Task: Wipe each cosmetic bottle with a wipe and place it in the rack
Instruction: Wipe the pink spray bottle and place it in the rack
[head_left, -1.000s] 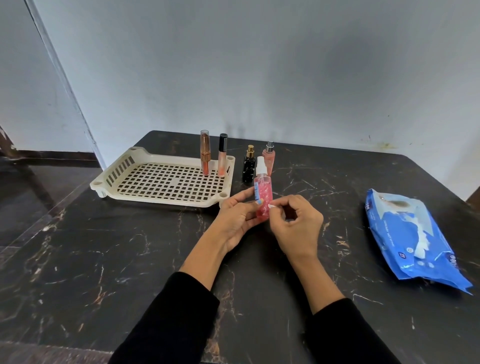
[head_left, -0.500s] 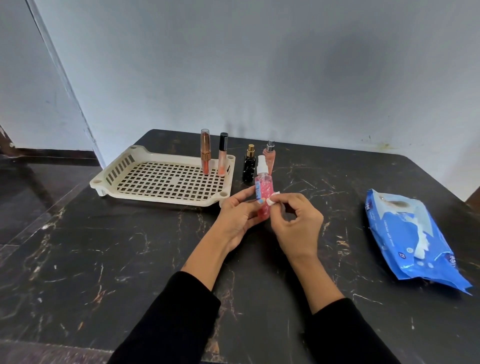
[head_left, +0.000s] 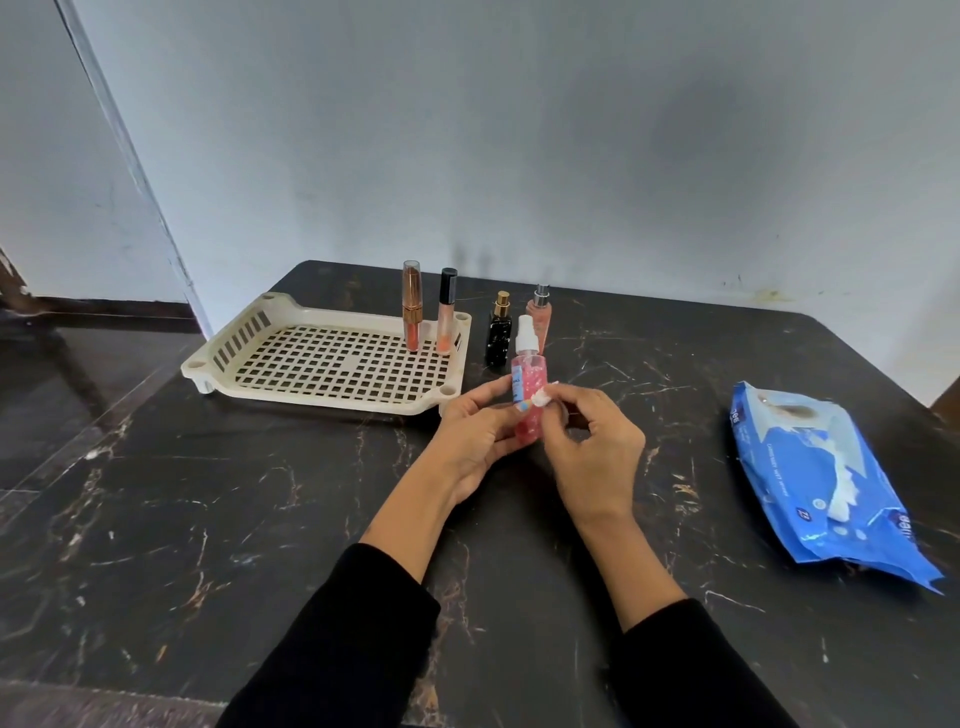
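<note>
Over the desk's middle, just off the rack's (head_left: 332, 366) near right corner, my left hand (head_left: 480, 436) grips the pink spray bottle (head_left: 527, 395) upright; my right hand (head_left: 589, 447) pinches a small wipe (head_left: 541, 400), now higher on the bottle than a second ago.

Both arms wear plain black long sleeves (head_left: 358, 639), pushed partway up so the forearms and wrists are bare; no rings, watch or bracelets on the hands.
</note>
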